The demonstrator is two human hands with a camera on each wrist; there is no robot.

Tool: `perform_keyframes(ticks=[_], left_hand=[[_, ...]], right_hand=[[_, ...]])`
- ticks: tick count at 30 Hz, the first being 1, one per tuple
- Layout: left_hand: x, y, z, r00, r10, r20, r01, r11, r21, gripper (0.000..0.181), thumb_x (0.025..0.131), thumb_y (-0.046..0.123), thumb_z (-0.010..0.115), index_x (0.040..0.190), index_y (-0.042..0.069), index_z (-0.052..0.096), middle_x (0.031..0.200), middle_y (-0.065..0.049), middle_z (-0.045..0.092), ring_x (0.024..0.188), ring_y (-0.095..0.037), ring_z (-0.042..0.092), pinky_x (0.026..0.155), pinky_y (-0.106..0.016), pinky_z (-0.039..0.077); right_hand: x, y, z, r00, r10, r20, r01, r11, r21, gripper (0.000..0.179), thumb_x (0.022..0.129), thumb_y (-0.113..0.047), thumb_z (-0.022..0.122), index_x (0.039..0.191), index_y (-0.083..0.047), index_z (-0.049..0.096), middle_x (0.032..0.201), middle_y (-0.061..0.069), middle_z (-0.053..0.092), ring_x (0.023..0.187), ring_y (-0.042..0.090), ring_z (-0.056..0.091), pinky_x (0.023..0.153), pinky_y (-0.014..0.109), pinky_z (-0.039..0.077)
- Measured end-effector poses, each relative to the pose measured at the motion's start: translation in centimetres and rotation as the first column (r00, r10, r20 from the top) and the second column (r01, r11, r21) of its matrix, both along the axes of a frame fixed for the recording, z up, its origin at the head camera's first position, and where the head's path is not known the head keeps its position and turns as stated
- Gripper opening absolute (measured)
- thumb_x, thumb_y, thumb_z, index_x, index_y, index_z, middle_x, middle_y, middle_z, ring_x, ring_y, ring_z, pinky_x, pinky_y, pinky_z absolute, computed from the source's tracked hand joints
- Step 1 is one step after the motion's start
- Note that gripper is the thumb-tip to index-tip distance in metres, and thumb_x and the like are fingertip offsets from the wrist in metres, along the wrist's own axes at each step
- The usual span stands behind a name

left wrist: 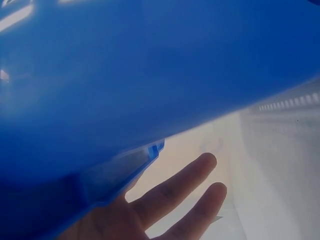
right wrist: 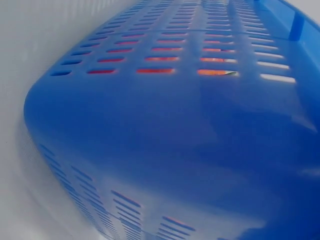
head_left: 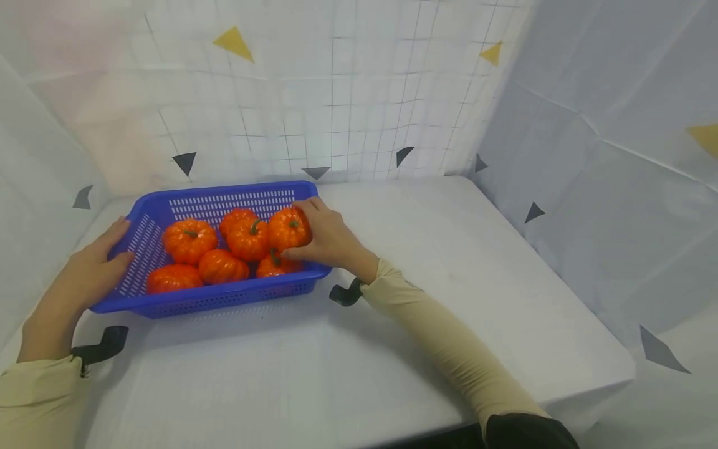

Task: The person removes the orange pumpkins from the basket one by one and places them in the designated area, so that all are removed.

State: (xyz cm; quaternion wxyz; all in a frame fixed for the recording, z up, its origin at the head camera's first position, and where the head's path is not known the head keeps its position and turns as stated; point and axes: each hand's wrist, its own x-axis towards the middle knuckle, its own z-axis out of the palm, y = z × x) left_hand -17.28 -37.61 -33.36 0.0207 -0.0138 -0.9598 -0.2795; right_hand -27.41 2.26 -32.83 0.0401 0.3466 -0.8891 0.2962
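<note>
A blue plastic basket [head_left: 207, 298] with slotted walls stands on the table and holds several small orange pumpkins, among them one at the left [head_left: 187, 242] and one at the front [head_left: 223, 267]. My left hand [head_left: 92, 268] holds the basket's left rim, thumb over the inner side. Two of its fingers [left wrist: 170, 195] stretch out free beside the wall in the left wrist view. At the basket's right end, my right hand [head_left: 332, 237] grips a pumpkin [head_left: 287, 229], its thumb across the front. The right wrist view shows only the basket's outer corner [right wrist: 150, 115], not the hand.
The white table [head_left: 449, 280] extends to the right and in front of the basket. White sheeting with a grid and coloured triangles [head_left: 370, 93] rises behind. More sheeting [head_left: 606, 187] borders the right side. Dark wrist mounts [head_left: 103, 345] jut from both wrists.
</note>
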Motion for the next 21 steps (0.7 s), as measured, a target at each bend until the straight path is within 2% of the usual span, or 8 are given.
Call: perform_keyframes(ticks=[6, 21], left_hand=[[0.0, 0.0, 0.0, 1.000, -0.002, -0.006, 0.002, 1.000, 0.002, 0.067, 0.110, 0.017, 0.035, 0.163, -0.001, -0.002, 0.166, -0.030, -0.006, 0.148, -0.061, -0.001, 0.109, -0.082, 0.006], [0.0, 0.1, -0.2, 1.000, 0.002, -0.010, -0.002, 1.000, -0.003, 0.067, 0.110, 0.017, 0.034, 0.163, 0.000, -0.003, 0.166, -0.030, -0.007, 0.148, -0.061, -0.002, 0.109, -0.081, 0.005]], right_hand=[[0.0, 0.3, 0.3, 1.000, 0.011, -0.010, -0.012, 0.998, -0.066, 0.086, 0.083, -0.040, 0.088, 0.149, -0.004, 0.046, 0.141, 0.011, 0.048, 0.119, 0.025, 0.058, 0.101, 0.037, 0.054], [-0.8, 1.7, 1.5, 0.999, -0.033, -0.026, 0.027, 0.982, -0.186, 0.082, 0.082, -0.037, 0.088, 0.147, -0.003, 0.051, 0.136, 0.015, 0.051, 0.118, 0.028, 0.057, 0.095, 0.037, 0.057]])
